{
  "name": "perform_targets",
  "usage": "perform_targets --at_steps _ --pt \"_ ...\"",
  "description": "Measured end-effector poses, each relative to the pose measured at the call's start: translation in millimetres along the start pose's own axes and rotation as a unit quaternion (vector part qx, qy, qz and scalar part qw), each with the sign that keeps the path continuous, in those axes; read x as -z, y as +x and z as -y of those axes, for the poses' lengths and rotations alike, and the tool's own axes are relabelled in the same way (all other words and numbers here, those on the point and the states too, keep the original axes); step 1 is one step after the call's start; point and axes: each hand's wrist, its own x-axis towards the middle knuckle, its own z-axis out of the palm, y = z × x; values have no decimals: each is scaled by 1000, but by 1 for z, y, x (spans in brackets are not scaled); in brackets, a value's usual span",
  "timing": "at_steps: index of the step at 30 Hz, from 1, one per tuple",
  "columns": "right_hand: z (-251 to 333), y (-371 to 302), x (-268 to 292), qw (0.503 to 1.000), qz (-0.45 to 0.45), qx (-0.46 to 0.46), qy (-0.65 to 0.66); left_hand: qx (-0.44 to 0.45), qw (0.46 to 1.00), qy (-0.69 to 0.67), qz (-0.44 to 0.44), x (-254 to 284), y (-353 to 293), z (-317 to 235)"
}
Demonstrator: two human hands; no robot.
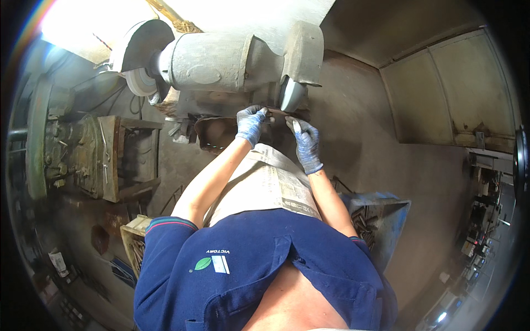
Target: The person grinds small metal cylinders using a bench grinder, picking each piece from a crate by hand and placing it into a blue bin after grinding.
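The thin piece [280,112] I hold is too small for me to make out its shape; the fingers of my left hand [252,124] cover one end. I can't tell whether it touches the pale wheel [291,97], whose upper part the guard [303,52] hides, or how my right hand [306,142] meets it. My left sleeve [168,240] covers part of the pale box [131,238]. Small things on the far-right shelves [486,220] blur into specks.
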Motion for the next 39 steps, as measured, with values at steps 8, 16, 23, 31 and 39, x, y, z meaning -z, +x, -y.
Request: perform_targets --at_steps 8,16,23,31,39 --pt "-2 -4 -26 998 15 18 63 -43 999 -12 6 26 6 0" --pt "39 -32 -19 888 83 334 -305 -42 985 -113 122 47 -47 -23" --pt "86 -70 -18 928 89 286 -220 -72 980 -29 186 55 -86 -48" --pt "100 -73 -16 904 84 332 -257 -21 980 -38 192 38 -94 -72" --pt "82 -58 -8 899 52 308 -308 -73 981 2 179 34 -78 -51"
